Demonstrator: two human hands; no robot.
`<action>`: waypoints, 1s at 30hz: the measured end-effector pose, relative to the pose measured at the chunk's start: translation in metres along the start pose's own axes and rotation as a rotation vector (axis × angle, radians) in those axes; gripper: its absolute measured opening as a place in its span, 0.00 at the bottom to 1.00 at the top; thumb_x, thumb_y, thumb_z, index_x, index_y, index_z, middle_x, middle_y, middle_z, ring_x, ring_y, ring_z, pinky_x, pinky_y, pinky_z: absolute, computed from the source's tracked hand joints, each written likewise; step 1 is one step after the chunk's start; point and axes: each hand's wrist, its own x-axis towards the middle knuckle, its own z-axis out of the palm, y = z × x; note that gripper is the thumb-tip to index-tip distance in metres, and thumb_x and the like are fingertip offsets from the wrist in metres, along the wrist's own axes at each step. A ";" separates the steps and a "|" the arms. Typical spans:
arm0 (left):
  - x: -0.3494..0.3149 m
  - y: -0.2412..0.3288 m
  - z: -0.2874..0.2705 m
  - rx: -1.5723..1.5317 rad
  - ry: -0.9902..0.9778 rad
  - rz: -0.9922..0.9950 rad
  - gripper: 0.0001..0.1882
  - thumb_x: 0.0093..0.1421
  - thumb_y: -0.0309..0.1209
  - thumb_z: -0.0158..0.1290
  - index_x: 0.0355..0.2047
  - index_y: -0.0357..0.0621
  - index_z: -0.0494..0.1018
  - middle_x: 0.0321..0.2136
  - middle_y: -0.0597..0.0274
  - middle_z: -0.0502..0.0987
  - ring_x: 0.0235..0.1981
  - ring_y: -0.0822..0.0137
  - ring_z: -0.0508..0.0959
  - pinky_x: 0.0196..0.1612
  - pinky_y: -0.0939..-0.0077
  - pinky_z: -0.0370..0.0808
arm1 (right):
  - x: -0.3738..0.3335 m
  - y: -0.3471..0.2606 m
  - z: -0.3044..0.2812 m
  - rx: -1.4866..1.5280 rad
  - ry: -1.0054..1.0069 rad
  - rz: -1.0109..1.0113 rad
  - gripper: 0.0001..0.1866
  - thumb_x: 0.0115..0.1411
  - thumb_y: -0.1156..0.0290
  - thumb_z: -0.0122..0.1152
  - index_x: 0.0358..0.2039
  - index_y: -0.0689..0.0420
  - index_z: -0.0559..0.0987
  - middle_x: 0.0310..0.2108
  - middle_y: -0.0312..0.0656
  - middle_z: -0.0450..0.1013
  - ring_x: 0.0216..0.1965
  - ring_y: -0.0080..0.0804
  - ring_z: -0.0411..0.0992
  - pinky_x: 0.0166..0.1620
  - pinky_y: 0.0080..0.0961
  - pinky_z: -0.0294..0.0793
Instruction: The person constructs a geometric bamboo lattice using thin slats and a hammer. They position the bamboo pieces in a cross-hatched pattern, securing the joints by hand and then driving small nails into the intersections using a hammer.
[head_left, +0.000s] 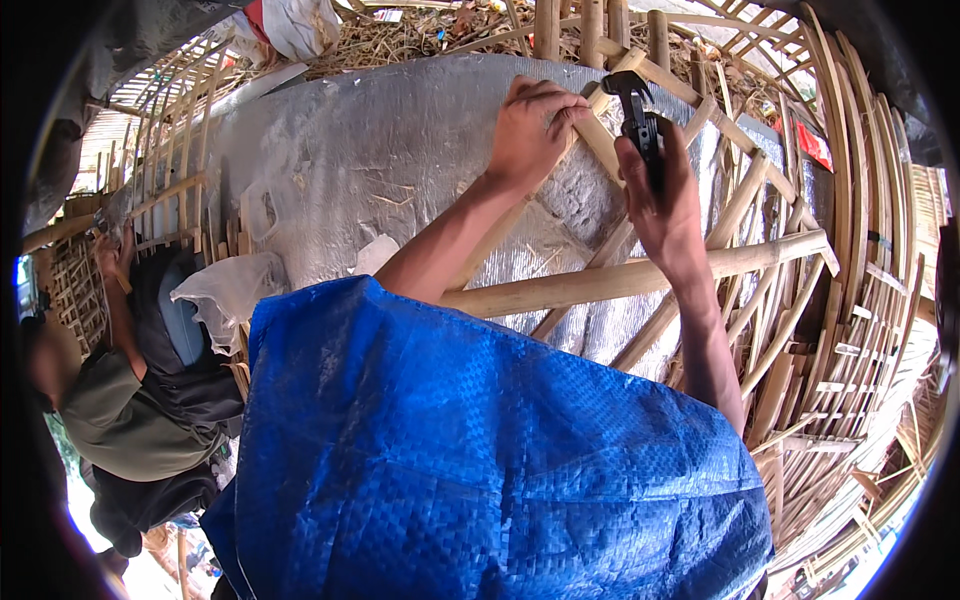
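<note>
My right hand (662,200) is closed around the dark handle of a claw hammer (630,90). The hammer's black head is raised over the far end of a bamboo lattice frame (640,283). Close to the left of it, my left hand (540,130) is closed at a joint of the bamboo strips, its fingertips pinched against the wood. Whatever lies between those fingertips is too small to make out. The frame's crossed poles rest over a silvery foil sheet (350,150), and its near thick pole runs in front of my forearms.
A blue woven tarp (480,440) covers my lap. Bundled bamboo slats (850,250) stand along the right, and upright bamboo posts (592,30) at the far side. On the left another person (140,420) sits near a clear plastic bag (235,290). Dry litter (420,45) lies beyond the foil.
</note>
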 end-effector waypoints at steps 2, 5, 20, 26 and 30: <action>0.000 -0.001 0.001 0.035 0.003 0.030 0.05 0.54 0.25 0.62 0.32 0.47 0.83 0.33 0.65 0.82 0.36 0.61 0.76 0.44 0.70 0.73 | 0.001 0.010 0.005 0.025 -0.035 0.056 0.18 0.67 0.63 0.57 0.49 0.61 0.68 0.22 0.47 0.73 0.20 0.29 0.67 0.25 0.29 0.66; -0.001 -0.004 0.001 0.031 0.002 0.036 0.06 0.54 0.25 0.62 0.32 0.47 0.84 0.34 0.65 0.83 0.36 0.61 0.75 0.44 0.70 0.73 | -0.003 0.003 0.008 -0.095 -0.006 -0.046 0.19 0.69 0.61 0.54 0.53 0.61 0.67 0.22 0.49 0.73 0.20 0.29 0.68 0.25 0.31 0.66; -0.001 -0.008 0.004 0.080 0.013 0.013 0.05 0.56 0.28 0.61 0.33 0.45 0.83 0.34 0.64 0.82 0.37 0.60 0.77 0.44 0.70 0.74 | 0.006 0.017 0.009 -0.160 -0.039 -0.145 0.17 0.71 0.60 0.50 0.48 0.61 0.68 0.18 0.45 0.71 0.15 0.33 0.68 0.20 0.34 0.65; -0.002 -0.003 0.001 0.001 0.011 0.026 0.04 0.56 0.26 0.60 0.33 0.44 0.83 0.33 0.63 0.82 0.36 0.59 0.77 0.43 0.69 0.74 | 0.002 0.014 0.014 0.045 0.140 -0.134 0.16 0.70 0.59 0.49 0.47 0.59 0.70 0.19 0.50 0.74 0.17 0.35 0.72 0.20 0.36 0.66; -0.001 -0.007 -0.004 0.006 0.004 0.023 0.05 0.56 0.25 0.60 0.33 0.44 0.83 0.33 0.62 0.82 0.37 0.59 0.77 0.43 0.69 0.74 | 0.002 -0.004 0.014 -0.145 0.014 -0.071 0.15 0.70 0.61 0.50 0.48 0.60 0.70 0.21 0.54 0.74 0.19 0.44 0.75 0.24 0.40 0.68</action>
